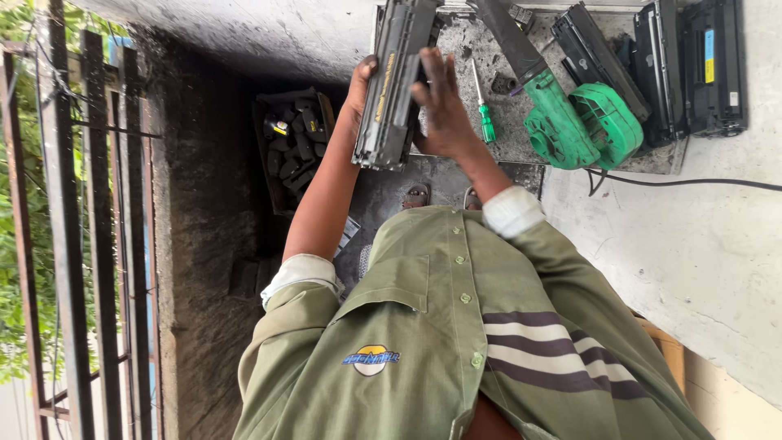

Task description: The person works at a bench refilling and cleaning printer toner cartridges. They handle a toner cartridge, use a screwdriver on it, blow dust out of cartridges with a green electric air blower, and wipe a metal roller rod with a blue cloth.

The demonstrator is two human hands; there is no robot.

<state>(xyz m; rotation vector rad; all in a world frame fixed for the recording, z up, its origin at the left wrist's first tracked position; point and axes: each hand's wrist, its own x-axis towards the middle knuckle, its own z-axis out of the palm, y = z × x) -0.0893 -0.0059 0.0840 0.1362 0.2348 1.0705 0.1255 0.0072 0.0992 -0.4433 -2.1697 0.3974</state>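
- The person is holding a long black toner cartridge (393,81) lengthwise between both hands, out over the near edge of the counter (521,147), a position that looks meant to leave its sides free for turning and looking over.
- The left hand (358,85) is wrapping around the cartridge's outer side, thumb tip showing at the top edge; it is gripping the cartridge and seems to be carrying most of its weight.
- The right hand (444,102) is pressing against the opposite side with fingers spread long and flat, closed on the cartridge as a steadying clamp rather than a fist.
- A green-handled screwdriver (483,110) is lying on the counter just beside the right hand, seemingly kept in easy reach.
- A green and black blower (562,106) is resting further along the soot-dusted counter, its cable (684,181) trailing off across the pale wall.
- More black cartridges (692,65) are standing in a row at the counter's far end, well apart from the hands.
- A box of small black parts (293,143) is sitting below, beside the left forearm.
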